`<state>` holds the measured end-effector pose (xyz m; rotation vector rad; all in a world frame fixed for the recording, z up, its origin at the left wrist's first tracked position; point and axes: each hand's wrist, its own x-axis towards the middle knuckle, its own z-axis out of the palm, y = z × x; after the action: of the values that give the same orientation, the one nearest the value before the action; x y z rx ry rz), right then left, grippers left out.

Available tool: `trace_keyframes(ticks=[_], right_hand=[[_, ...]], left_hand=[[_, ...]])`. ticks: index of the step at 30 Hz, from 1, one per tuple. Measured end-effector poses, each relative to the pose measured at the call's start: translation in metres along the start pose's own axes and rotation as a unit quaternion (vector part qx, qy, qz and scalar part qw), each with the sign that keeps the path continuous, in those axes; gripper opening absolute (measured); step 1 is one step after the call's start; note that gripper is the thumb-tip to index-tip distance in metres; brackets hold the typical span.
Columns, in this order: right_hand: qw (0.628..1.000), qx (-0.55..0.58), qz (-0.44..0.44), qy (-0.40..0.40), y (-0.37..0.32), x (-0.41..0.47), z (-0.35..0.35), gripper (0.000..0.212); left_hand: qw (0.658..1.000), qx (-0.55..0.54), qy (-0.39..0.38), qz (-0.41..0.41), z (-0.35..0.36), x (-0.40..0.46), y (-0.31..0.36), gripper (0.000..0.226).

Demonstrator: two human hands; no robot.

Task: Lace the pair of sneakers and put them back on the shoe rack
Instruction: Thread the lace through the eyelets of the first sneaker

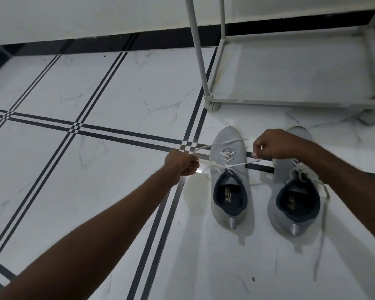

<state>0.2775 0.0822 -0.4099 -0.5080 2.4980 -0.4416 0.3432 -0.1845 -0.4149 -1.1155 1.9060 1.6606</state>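
Two light grey sneakers with dark blue linings stand side by side on the floor, toes pointing away from me. The left sneaker (228, 180) has a white lace (230, 165) crossed through its eyelets. My left hand (181, 163) is closed on one lace end, stretched out to the left. My right hand (275, 146) pinches the other end to the right, above the gap between the shoes. The right sneaker (296, 195) is partly hidden under my right forearm; its lace (322, 215) trails loose down its right side onto the floor.
A pale grey shoe rack (290, 102) stands just beyond the sneakers, its lowest shelf bare and its front-left post (200, 53) rising out of view. The floor is white marble-look tile with dark stripes (76, 126). A black skirting runs along the wall.
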Motion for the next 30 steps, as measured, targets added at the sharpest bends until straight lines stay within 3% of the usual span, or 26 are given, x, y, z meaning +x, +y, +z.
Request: trace_keyframes(ticks=[3, 6, 9, 14, 17, 19, 21, 24, 27, 30], right_hand=[[0.993, -0.100, 0.059, -0.031, -0.001, -0.005, 0.014, 0.010], [0.994, -0.068, -0.008, 0.080, -0.015, -0.006, 0.029, 0.012], [0.991, 0.017, -0.085, 0.105, -0.041, -0.006, 0.047, 0.019], [0.980, 0.149, -0.045, 0.122, -0.042, -0.003, 0.059, 0.015], [0.922, 0.383, 0.022, 0.059, -0.035, -0.004, 0.047, 0.018], [0.896, 0.442, 0.042, 0.008, -0.032, -0.006, 0.041, 0.016], [0.922, 0.387, 0.022, -0.022, -0.030, -0.008, 0.035, 0.020], [0.974, 0.217, -0.062, -0.027, -0.024, -0.011, 0.027, 0.025], [0.982, 0.159, -0.062, -0.079, -0.013, -0.007, 0.028, 0.023], [0.996, 0.016, -0.035, -0.083, -0.007, -0.002, 0.032, 0.023]], left_hand=[[0.979, 0.182, 0.043, 0.082, -0.005, 0.013, -0.008, 0.024], [0.868, 0.395, 0.017, 0.300, 0.004, 0.004, -0.007, 0.040], [0.814, 0.447, -0.060, 0.365, 0.021, -0.003, -0.008, 0.032], [0.819, 0.446, -0.052, 0.358, 0.032, -0.001, -0.013, 0.016], [0.843, 0.394, -0.085, 0.357, 0.027, 0.000, -0.005, 0.015], [0.829, 0.400, -0.107, 0.375, 0.025, 0.000, 0.000, 0.015], [0.809, 0.426, -0.126, 0.385, 0.023, -0.002, 0.003, 0.017], [0.810, 0.447, -0.180, 0.336, 0.018, -0.003, 0.006, 0.021], [0.802, 0.486, -0.199, 0.284, 0.016, -0.002, 0.006, 0.016], [0.785, 0.517, -0.158, 0.303, 0.013, 0.002, 0.007, 0.007]])
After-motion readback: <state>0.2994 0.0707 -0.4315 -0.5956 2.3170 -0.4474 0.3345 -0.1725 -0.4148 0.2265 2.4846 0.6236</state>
